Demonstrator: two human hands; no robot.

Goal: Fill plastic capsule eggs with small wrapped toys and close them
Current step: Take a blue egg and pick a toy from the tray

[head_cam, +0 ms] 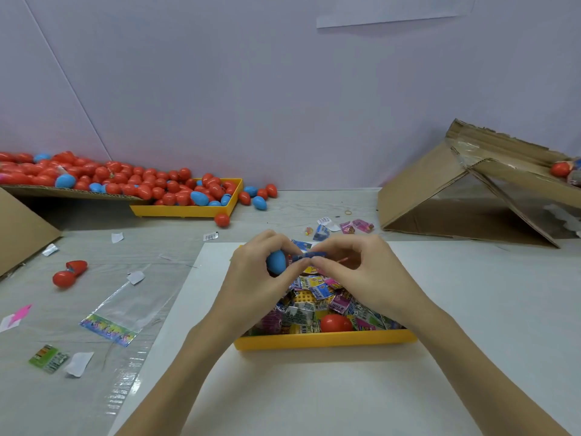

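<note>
From the head camera, you are looking down at a pale table (pixel 471 309) set against a plain wall. Your two hands meet over a yellow tray (pixel 327 338) near the middle. Your left hand (pixel 257 272) curls its fingers round a blue capsule egg (pixel 276 262), gripping it. Your right hand (pixel 361 269) pinches a small blue wrapped toy (pixel 309 255) between thumb and fingertips, right at the egg's side; whether the toy touches the egg's opening cannot be told. Below your hands the tray holds a heap of wrapped toys (pixel 317 297) in many colours, with one red egg (pixel 334 322) lying among them near its front wall.

At far left, a second yellow tray (pixel 188 210) and a cardboard flap (pixel 69 192) carry a pile of red and blue eggs (pixel 135 180), some spilled onto the table. An opened red egg (pixel 69 273) lies at left, near a clear plastic bag (pixel 125 313). At far right stands a tilted cardboard box (pixel 440 190). A few loose wrapped packets (pixel 349 226) lie beyond the tray.
</note>
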